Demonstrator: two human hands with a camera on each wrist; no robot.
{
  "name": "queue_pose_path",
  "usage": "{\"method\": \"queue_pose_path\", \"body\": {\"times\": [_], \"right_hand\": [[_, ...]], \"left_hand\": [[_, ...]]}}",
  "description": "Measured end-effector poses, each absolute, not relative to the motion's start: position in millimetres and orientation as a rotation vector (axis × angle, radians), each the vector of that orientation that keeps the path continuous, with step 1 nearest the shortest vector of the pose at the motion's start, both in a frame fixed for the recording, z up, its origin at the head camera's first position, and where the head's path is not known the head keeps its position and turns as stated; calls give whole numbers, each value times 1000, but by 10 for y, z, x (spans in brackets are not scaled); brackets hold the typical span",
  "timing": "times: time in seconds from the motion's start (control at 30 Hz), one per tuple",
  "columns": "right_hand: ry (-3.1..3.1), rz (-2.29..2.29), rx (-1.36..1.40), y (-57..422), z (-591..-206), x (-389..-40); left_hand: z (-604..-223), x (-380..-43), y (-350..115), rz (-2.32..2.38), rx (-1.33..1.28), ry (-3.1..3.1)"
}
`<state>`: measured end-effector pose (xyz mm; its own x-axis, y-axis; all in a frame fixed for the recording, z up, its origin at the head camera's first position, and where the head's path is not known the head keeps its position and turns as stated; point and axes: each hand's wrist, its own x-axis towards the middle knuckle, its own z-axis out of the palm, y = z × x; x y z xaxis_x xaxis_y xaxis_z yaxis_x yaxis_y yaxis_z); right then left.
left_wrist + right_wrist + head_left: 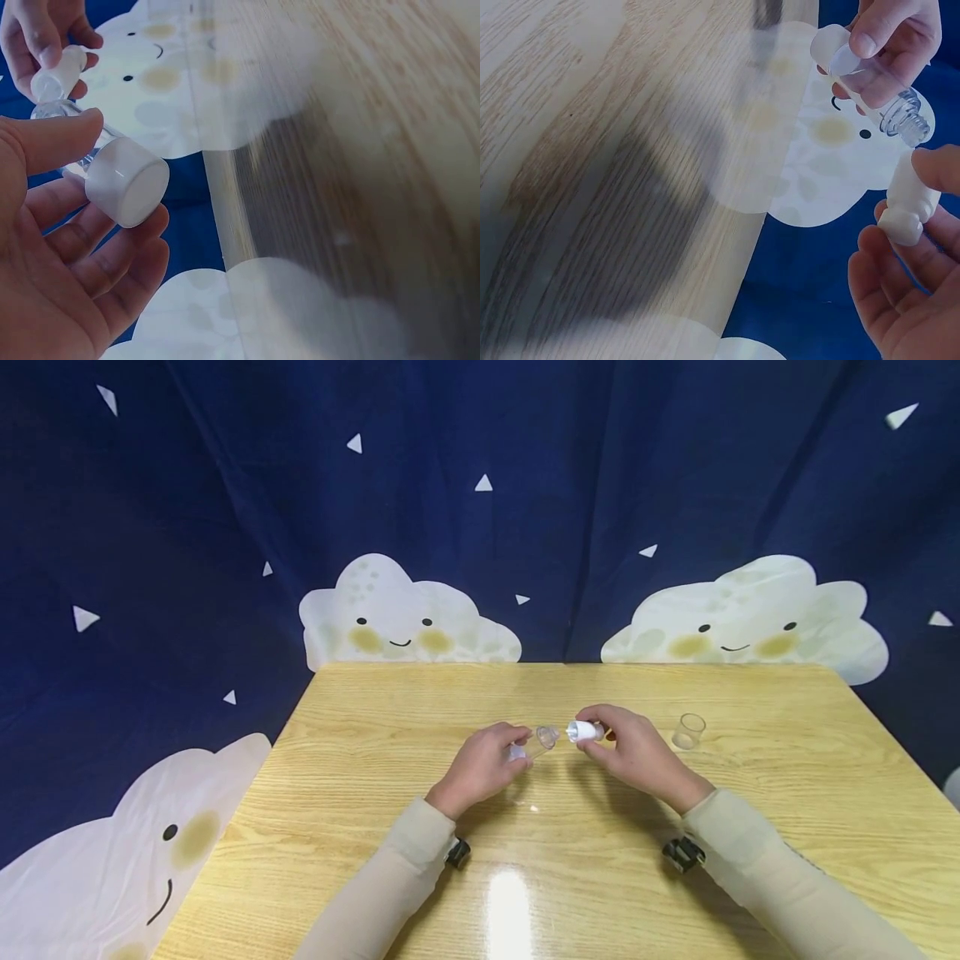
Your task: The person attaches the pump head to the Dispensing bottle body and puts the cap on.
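My left hand point(482, 767) grips a small clear bottle point(870, 84) near its white base point(127, 184), tipped so the bare threaded neck point(904, 118) points at the other hand. Between thumb and fingers, my right hand point(641, 756) pinches a white pump top point(582, 732), its hollow end turned toward the bottle. A narrow gap shows between neck and pump top in the head view. To the right of that hand, a clear cylindrical cap point(688, 732) stands on the table.
Both hands are over a light wood table point(360, 718), towards its far side. Behind it hangs a dark blue curtain point(450, 518) printed with clouds and small triangles. Dark wrist devices point(683, 853) sit at both sleeves.
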<state>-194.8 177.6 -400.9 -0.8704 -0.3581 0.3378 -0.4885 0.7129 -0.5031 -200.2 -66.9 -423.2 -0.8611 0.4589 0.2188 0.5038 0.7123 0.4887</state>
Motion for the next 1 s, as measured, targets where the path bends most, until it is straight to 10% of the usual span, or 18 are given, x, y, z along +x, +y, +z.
{"method": "queue_pose_path", "body": {"times": [1.0], "right_hand": [[-2616,838,782,1759,-4026,-1963]], "left_hand": [[-4255,-1998,-590,-811,-795,-2867]]}}
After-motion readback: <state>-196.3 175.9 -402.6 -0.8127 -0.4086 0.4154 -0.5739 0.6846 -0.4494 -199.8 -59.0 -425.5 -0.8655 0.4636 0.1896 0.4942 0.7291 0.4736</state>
